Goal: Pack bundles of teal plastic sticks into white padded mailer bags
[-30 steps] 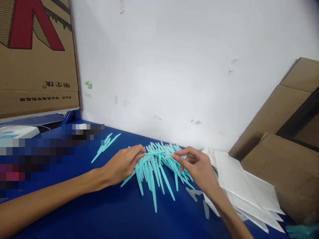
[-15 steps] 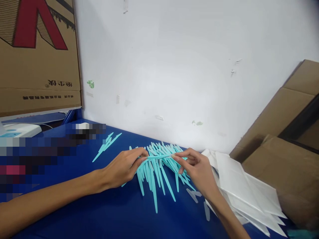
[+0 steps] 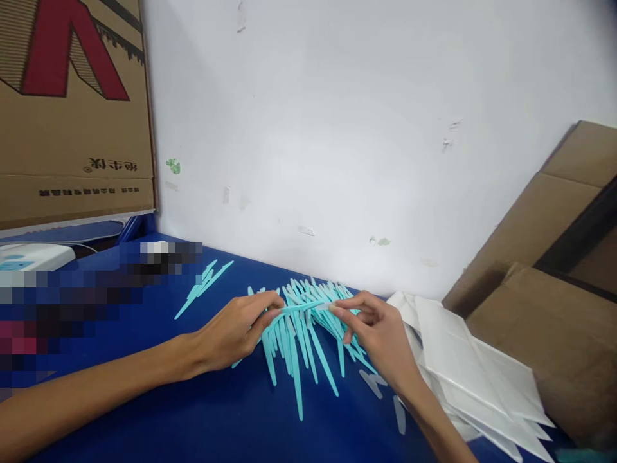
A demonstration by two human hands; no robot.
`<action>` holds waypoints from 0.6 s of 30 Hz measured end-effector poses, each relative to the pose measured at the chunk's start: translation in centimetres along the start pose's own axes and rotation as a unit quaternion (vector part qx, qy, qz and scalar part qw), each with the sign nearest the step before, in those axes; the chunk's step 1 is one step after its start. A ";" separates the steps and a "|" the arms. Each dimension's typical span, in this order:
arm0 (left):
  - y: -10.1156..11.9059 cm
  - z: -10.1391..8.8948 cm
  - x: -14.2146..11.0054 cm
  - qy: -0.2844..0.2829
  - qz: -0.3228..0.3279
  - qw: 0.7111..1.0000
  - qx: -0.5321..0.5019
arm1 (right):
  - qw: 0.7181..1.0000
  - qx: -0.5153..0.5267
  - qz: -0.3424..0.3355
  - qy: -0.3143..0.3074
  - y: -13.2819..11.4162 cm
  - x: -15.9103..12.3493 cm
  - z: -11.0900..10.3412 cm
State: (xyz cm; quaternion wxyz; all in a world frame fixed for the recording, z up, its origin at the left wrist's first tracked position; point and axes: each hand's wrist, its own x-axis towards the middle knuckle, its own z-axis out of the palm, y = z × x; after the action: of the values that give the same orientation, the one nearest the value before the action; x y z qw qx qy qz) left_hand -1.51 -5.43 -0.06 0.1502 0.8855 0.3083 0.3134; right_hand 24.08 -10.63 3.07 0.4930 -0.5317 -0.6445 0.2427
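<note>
A: Held how?

B: Pinched at one end by thumb and forefinger of the left hand [image 3: 241, 326], at the other by the right hand [image 3: 380, 326] — probably to steady the slim turquoise stick [image 3: 303, 307] and its pale tip (a clear cover, perhaps).

A: Located where?

B: Between both hands, over the turquoise heap [image 3: 295, 347]; hard to tell whether touching it. Probably heaped there for easy reach, near loose clear pieces [image 3: 400, 415] and white packets [image 3: 463, 347] on the blue tabletop [image 3: 202, 411].

A: Pointing which way?

B: Crosswise, long axis from hand to hand — pale tip toward the right, tilted slightly up.
</note>
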 end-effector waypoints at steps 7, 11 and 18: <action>0.0 0.1 0.0 -0.004 0.029 1.000 0.003 | 1.000 0.010 0.007 -0.019 -0.1 -0.2 0.2; 0.2 0.6 -0.3 -0.024 0.029 0.999 -0.002 | 0.998 0.030 0.021 -0.056 0.2 -0.5 1.1; -0.1 0.9 -0.5 -0.025 0.044 0.999 -0.002 | 0.994 0.084 0.033 -0.069 0.9 -0.8 2.0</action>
State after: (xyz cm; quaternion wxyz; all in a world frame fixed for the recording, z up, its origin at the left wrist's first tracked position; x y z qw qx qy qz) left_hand -1.31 -5.78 -0.99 0.1454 0.9055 0.2648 0.2980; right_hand 22.66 -10.64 1.29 0.4823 -0.4916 -0.6360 0.3481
